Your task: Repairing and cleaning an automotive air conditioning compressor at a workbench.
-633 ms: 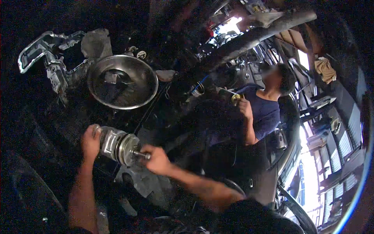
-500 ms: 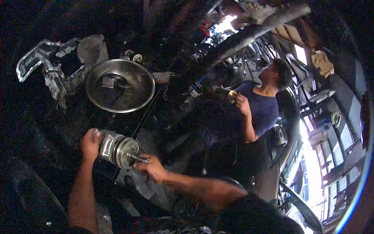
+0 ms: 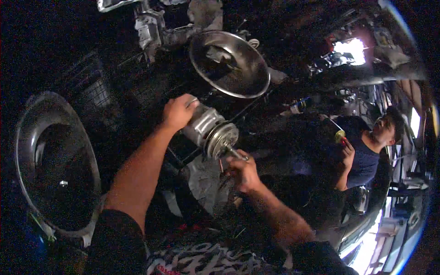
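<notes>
L hand [image 3: 180, 112], arm stretched fwd, clamps upper-L end of ringed metal cylinder [image 3: 206, 128] lying btwn hands, its shaft [image 3: 234, 151] pointing lower R; R hand [image 3: 244, 173], forearm in from lower R, at shaft's tip, prob. touching; blurred, can't tell if closed.

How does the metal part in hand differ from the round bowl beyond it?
The metal part is a chunky cylinder with a rod at one end; the bowl is wide and hollow. The left hand grips the part; no hand touches the bowl. Both look like shiny grey metal.
</notes>
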A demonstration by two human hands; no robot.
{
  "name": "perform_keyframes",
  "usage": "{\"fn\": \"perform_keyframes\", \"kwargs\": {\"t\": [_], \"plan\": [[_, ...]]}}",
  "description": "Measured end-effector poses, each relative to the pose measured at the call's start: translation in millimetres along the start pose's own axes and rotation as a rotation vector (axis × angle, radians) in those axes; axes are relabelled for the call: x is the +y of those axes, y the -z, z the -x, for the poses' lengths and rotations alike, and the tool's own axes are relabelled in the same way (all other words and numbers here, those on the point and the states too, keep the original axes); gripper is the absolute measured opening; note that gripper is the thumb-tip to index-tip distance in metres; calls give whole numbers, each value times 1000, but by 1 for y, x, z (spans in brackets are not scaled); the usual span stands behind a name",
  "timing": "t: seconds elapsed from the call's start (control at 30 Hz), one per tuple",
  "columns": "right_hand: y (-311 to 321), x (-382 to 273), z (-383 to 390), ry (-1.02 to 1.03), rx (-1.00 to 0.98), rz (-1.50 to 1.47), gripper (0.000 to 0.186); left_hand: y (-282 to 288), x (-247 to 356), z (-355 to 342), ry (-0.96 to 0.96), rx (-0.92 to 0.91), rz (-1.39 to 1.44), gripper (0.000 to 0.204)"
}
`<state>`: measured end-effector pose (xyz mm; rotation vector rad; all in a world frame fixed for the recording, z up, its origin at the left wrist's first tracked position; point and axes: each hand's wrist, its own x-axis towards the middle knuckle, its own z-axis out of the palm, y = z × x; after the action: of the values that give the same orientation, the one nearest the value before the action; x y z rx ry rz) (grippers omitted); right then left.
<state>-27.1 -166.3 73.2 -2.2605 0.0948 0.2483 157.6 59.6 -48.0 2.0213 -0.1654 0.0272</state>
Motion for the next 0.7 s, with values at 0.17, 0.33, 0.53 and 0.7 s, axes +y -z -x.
{"fn": "perform_keyframes", "kwargs": {"t": [0.17, 0.33, 0.53, 0.7], "plan": [[48, -78, -39, -107, -561, 644, 32, 9, -9, 7, -32, 12, 28, 36], [54, -72, -50, 562, -569, 1326, 36, 4, -2, 7, 71, -19, 45, 37], [-8, -22, 6, -402, 80, -428, 28, 8, 6, 0, 15, 8, 75, 36], [37, -80, -28, -66, -430, 322, 25, 7, 0, 2, 20, -35, 114, 36]]}}
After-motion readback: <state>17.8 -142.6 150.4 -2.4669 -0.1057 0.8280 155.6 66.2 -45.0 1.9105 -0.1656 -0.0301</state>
